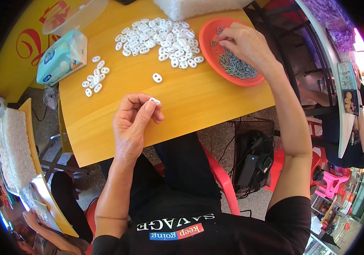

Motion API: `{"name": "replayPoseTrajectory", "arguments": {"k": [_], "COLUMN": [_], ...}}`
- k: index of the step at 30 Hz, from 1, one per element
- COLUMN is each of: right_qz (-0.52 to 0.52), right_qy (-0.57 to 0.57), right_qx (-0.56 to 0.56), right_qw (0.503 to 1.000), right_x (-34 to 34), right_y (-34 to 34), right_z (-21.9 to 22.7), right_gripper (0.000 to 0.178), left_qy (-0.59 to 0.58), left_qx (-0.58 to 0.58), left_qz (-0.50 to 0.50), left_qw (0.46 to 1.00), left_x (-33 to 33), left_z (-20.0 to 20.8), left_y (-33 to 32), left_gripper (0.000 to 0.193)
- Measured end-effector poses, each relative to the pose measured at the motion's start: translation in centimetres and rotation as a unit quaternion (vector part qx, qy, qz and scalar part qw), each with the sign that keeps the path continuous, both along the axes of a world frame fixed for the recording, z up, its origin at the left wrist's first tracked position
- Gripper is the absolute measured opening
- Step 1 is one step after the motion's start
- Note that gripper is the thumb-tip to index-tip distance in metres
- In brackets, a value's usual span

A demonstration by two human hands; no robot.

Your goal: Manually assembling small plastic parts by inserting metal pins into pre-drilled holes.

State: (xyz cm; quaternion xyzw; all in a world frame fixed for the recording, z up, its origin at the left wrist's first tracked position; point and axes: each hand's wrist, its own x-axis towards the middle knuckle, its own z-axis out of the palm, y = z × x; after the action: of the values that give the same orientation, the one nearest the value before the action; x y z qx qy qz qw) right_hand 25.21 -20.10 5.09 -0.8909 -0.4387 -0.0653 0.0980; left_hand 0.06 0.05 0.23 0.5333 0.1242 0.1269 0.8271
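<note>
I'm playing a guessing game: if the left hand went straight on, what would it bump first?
Probably the lone white piece on the table, just beyond the left hand. Depth is unclear, so it might pass over.

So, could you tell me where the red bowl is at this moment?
In the head view, the red bowl stands at the upper right of the table, just right of the large pile of white pieces, with the right hand over it.

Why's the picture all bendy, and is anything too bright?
Head view: the fisheye lens curves the pale table at right and leaves black corners; head view, right rim: a bright patch glares; head view, middle: the left hand looks clear.
</note>
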Motion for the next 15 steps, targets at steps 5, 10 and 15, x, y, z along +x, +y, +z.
{"name": "replayPoseTrajectory", "arguments": {"k": [5,10,15], "right_qz": [0.007,0.001,0.029], "right_qy": [-0.001,0.01,0.033], "right_qx": [-0.011,-0.005,0.011], "right_qw": [1.0,1.0,0.999], "right_x": [0.1,0.2,-0.1], "right_y": [0.1,-0.5,-0.9], "right_z": [-0.5,0.1,0.7], "right_gripper": [0.013,0.011,0.011], "left_qy": [0.001,-0.002,-0.002], "left_qx": [0.004,0.0,-0.001], "left_qz": [-0.005,-0.002,-0.003], "left_qw": [1.0,1.0,1.0], "left_x": [0.0,0.0,0.0], "left_z": [0.0,-0.1,0.0], "left_y": [0.0,0.0,0.0], "left_gripper": [0.012,0.012,0.012]}}
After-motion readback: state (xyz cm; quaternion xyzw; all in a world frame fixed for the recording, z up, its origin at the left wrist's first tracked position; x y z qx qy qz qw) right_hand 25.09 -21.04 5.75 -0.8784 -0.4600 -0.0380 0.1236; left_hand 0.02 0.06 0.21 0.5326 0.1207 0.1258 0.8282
